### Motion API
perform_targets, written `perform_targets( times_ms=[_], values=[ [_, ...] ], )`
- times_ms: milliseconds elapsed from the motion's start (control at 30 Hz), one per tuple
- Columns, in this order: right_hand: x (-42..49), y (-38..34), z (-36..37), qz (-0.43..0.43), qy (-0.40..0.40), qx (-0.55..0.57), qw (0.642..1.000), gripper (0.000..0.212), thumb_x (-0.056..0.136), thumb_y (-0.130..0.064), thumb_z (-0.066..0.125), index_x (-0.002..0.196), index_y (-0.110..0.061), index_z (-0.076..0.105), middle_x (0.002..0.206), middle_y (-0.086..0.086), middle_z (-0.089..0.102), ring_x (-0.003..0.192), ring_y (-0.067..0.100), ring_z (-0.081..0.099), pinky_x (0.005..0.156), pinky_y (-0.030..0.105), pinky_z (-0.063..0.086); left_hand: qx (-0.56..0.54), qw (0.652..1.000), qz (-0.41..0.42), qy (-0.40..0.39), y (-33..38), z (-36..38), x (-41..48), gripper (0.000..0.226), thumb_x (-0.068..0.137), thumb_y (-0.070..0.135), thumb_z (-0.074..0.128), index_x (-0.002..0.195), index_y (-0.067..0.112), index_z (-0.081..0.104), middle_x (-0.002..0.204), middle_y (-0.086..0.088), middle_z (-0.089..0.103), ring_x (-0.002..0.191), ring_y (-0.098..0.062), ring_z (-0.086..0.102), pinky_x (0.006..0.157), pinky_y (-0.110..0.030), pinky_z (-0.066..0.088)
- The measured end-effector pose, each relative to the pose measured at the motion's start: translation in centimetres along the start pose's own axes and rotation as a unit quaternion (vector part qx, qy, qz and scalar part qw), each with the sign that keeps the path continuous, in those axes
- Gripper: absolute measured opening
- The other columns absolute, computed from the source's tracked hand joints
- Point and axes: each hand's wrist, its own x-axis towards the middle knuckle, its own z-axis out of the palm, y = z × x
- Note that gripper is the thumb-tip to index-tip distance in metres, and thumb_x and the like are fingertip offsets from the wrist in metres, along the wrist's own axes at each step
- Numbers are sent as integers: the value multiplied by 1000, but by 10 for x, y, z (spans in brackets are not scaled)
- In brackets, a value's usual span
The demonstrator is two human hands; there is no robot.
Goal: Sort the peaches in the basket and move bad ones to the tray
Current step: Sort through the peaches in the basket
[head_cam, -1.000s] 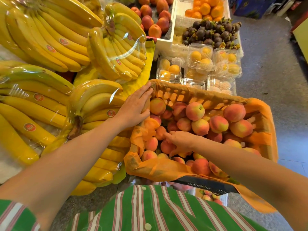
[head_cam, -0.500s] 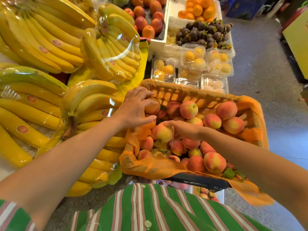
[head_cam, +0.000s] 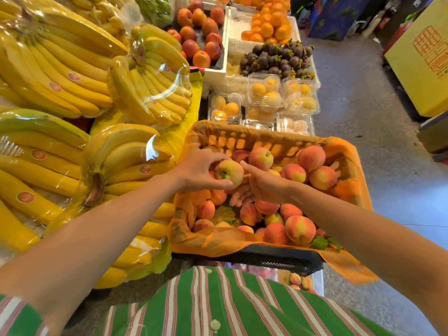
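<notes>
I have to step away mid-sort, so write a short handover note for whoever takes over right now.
Left hand: holding a pale yellow-pink peach above the basket, stem end towards the camera.
Right hand: open beside that peach, index finger touching it, grasping nothing.
Basket: lined in orange, with many peaches in it.
A few peaches show below the basket's near edge; whether that is the tray cannot be told.
Left: judge the held peach, then go through the rest.

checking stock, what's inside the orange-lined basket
The basket holds loose peaches, a few green leaves, and both hands. Lower layers and the bottom are covered.
</notes>
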Motion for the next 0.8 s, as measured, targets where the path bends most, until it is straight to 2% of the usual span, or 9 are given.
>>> perform_targets(
  times_ms=[100, 167, 267, 367, 500, 567, 667, 733, 800],
  values=[
    [10, 7, 8, 25, 56, -124, 990, 70, 100, -55, 21, 128, 1, 54, 118, 23, 61, 102, 30, 60, 95, 39, 48, 34, 997, 1, 68, -6, -9, -7, 69, 64, 67, 54, 114, 21, 66, 92, 5, 63, 86, -15, 54, 81, -35, 40],
    [18, 18, 18, 48, 63, -211, 974, 60, 103, -46, 26, 132, 0, 50, 125, 20, 59, 105, 25, 60, 90, 32, 50, 44, 995, -16, 90, -11, -13, -14, 68, 63, 66, 53, 114, 23, 66, 98, 3, 64, 95, -17, 53, 86, -33, 34],
    [36, 39, 26, 98, 26, -306, 946, 42, 102, -39, 40, 123, -6, 53, 116, 14, 59, 100, 22, 58, 89, 34, 51, 44, 993, -52, 96, -20, -13, -23, 71, 59, 67, 52, 114, 25, 66, 107, -1, 55, 111, -18, 43, 92, -32, 27],
    [54, 50, 29, 131, 1, -413, 901, 39, 101, -35, 45, 125, -6, 54, 116, 14, 61, 100, 25, 60, 92, 38, 49, 56, 992, -74, 91, -28, -11, -28, 70, 58, 69, 52, 114, 30, 65, 113, -2, 51, 118, -22, 38, 91, -29, 23],
    [71, 52, 32, 118, 13, -559, 821, 38, 97, -36, 51, 120, -7, 61, 114, 12, 66, 98, 27, 63, 84, 37, 49, 66, 989, -86, 96, -34, -10, -29, 70, 59, 70, 52, 115, 31, 64, 113, -2, 48, 120, -24, 38, 91, -29, 21],
    [78, 54, 33, 118, 10, -595, 795, 36, 95, -34, 54, 117, -8, 63, 115, 12, 66, 101, 29, 62, 83, 37, 49, 66, 989, -83, 100, -33, -10, -30, 71, 59, 69, 51, 115, 29, 65, 111, 0, 45, 119, -24, 37, 91, -30, 21],
    [86, 61, 34, 131, -3, -615, 778, 30, 90, -17, 54, 117, -5, 61, 116, 15, 64, 104, 32, 61, 82, 38, 50, 62, 989, -85, 100, -33, -10, -31, 71, 59, 69, 51, 115, 28, 65, 111, 0, 43, 119, -24, 37, 90, -30, 22],
    [87, 64, 33, 122, -7, -618, 777, 30, 88, -14, 54, 117, -6, 59, 116, 15, 62, 100, 30, 59, 76, 36, 46, 63, 990, -83, 96, -34, -11, -31, 70, 59, 68, 51, 115, 28, 65, 112, -1, 44, 119, -23, 37, 90, -30, 22],
    [88, 63, 29, 111, -14, -612, 783, 32, 86, -16, 59, 118, -11, 56, 116, 12, 60, 96, 26, 56, 76, 34, 47, 61, 990, -84, 94, -34, -11, -30, 71, 59, 69, 50, 115, 28, 65, 111, 0, 44, 119, -23, 37, 90, -30, 22]
  ],
)
